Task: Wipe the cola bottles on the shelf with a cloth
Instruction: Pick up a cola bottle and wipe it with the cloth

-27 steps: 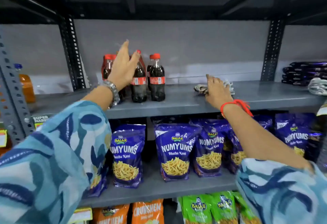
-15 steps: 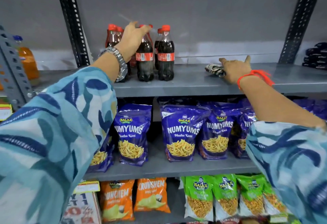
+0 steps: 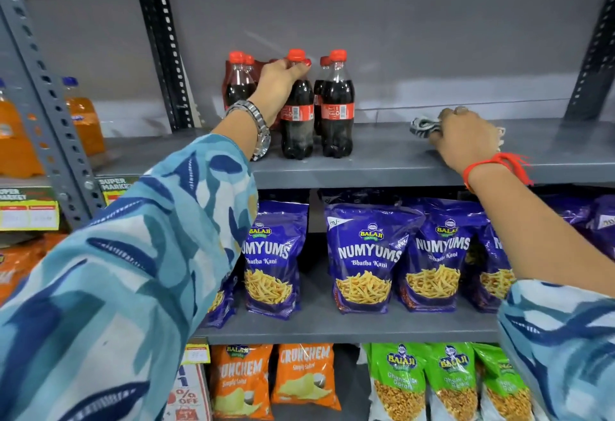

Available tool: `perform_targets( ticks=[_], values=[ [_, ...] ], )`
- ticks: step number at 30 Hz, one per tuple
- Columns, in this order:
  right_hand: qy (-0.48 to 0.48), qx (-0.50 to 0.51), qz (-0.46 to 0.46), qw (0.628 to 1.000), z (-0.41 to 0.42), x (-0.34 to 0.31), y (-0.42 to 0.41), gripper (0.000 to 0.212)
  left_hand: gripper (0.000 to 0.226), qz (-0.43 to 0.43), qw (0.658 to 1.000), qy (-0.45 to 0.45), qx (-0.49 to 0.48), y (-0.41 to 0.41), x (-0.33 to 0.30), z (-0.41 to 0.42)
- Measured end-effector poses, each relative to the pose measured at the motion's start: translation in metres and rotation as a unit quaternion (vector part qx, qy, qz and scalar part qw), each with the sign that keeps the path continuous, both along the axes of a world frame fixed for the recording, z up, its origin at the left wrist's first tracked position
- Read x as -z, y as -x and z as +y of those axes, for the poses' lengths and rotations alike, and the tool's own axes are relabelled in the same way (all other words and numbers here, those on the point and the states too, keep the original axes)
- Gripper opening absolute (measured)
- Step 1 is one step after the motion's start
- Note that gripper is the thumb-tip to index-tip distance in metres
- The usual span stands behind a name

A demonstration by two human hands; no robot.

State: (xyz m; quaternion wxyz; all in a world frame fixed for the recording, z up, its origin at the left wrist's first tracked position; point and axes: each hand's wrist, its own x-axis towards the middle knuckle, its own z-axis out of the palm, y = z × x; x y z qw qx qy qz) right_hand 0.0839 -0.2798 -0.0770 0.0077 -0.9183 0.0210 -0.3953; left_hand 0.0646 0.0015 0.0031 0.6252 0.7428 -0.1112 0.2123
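Note:
Several small cola bottles with red caps and red labels stand in a cluster on the grey metal shelf (image 3: 382, 167). My left hand (image 3: 281, 86) is wrapped around the neck and shoulder of the front-left cola bottle (image 3: 297, 127), which stands upright on the shelf. Another cola bottle (image 3: 337, 111) stands just to its right, untouched. Further right along the same shelf, my right hand (image 3: 464, 136) is closed over a crumpled striped grey and white cloth (image 3: 422, 126), pressing it against the shelf surface.
Purple Numyums snack bags (image 3: 364, 257) fill the shelf below, with orange and green snack bags (image 3: 304, 377) under those. Orange drink bottles (image 3: 83, 117) stand in the bay to the left. Perforated upright posts (image 3: 166, 51) frame the bay.
My left hand has closed around the front-left cola bottle's neck. My right hand has curled its fingers onto the cloth. The view has tilted down and come closer.

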Motion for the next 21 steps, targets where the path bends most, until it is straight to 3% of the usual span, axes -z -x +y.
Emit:
perform_targets(
  ticks=[6,11,16,21],
  values=[
    [-0.126,-0.079,-0.182,0.972,0.038,-0.001,0.051,0.032,0.008,-0.032,0.996,0.058,0.053,0.015,0.009,0.005],
    [-0.129,-0.267,-0.369,0.881,0.083,-0.001,0.103,0.030,0.013,-0.031,0.988,0.083,0.128,0.038,0.014,0.009],
    [-0.093,-0.355,-0.339,0.867,0.116,0.008,0.131,0.032,0.014,-0.031,0.982,0.083,0.164,0.062,0.019,0.014],
    [-0.013,-0.356,-0.261,0.897,0.142,0.030,0.132,0.037,0.011,0.025,0.965,0.163,0.202,0.075,0.028,0.019]
  ],
)
